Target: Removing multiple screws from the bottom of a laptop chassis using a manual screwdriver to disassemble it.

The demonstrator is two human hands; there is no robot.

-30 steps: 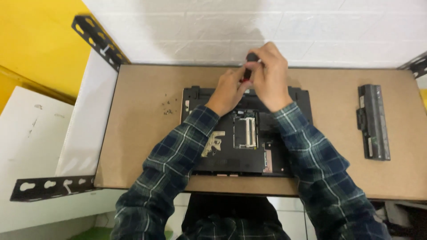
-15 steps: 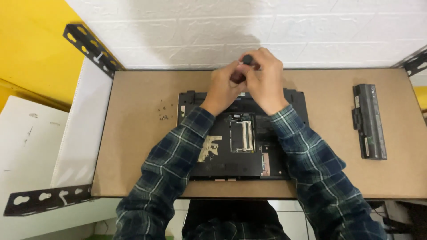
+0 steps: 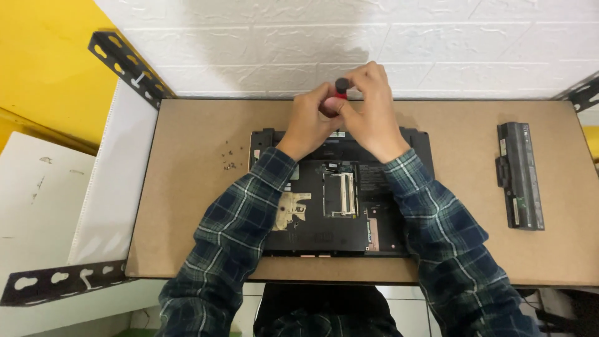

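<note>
Both hands meet over the far edge of an upturned black laptop [image 3: 340, 206] that lies in the middle of a brown work board [image 3: 187, 187]. The right hand [image 3: 371, 112] closes its fingers around the upper part of a red-handled screwdriver [image 3: 340, 93] with a black cap, and the left hand [image 3: 310, 122] pinches the shaft lower down, fingers drawn narrow; the tip itself is hidden behind the knuckles. It stands roughly upright, so the step in hand looks like working a screw near the laptop's rear edge, at the hinge side. The memory cover is already off, with the module bay [image 3: 341, 195] bare, and a scatter of small screws [image 3: 229, 156] lies on the board left of the case, which suggests the base is partly stripped.

The next move calls for steady downward pressure with the tip kept square in the screw head, the lower hand guiding while the upper one turns.

Room is tight ahead: the white brick wall [image 3: 312, 37] rises just beyond the board's far edge, close behind the hands. To the right the board lies open up to a long black battery pack [image 3: 520, 175] near the right edge. On the left, the loose screws sit between the laptop and the board's edge, beside a white panel [image 3: 115, 181] and black slotted brackets [image 3: 121, 62]
</note>
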